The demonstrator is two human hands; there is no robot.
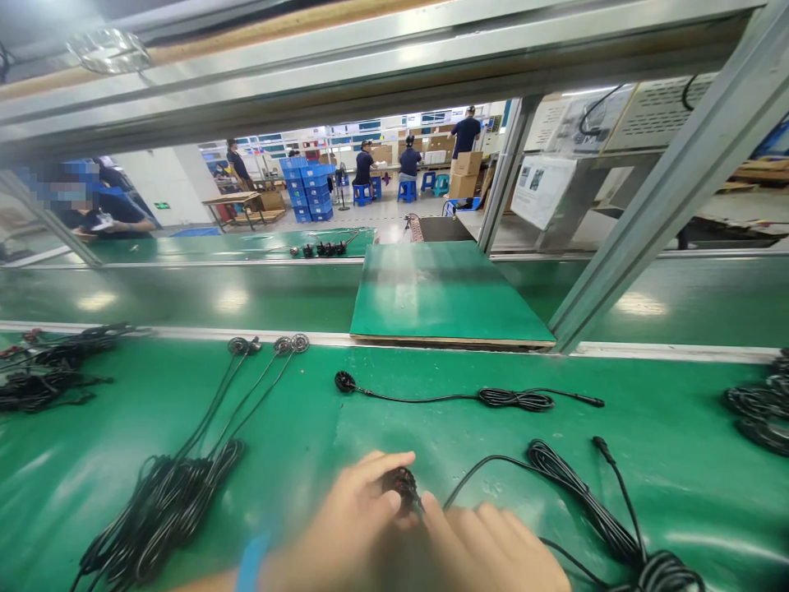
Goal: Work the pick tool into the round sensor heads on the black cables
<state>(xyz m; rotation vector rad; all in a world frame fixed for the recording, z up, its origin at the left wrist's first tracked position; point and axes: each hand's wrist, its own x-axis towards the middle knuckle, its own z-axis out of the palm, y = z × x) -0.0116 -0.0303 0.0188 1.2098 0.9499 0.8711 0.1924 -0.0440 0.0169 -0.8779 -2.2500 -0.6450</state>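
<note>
My left hand (351, 514), with a blue band at the wrist, is closed round a small round black part (402, 485) at the lower middle of the view. Beside it, my right hand (493, 547) has its fingers at the part's right side, where its cable leaves. What the right fingertips pinch is partly hidden. A black cable (481, 469) runs from behind the right hand to a bundled coil (579, 493). Further back lies another round black part (345, 381) with its coiled cable (514, 400) stretched to the right.
Cable bundles lie at left (166, 501), far left (55, 362) and right edge (764, 411). A raised green board (449, 296) and a slanted metal post (666, 181) stand beyond. A person (111, 205) sits at far left; others work in the background.
</note>
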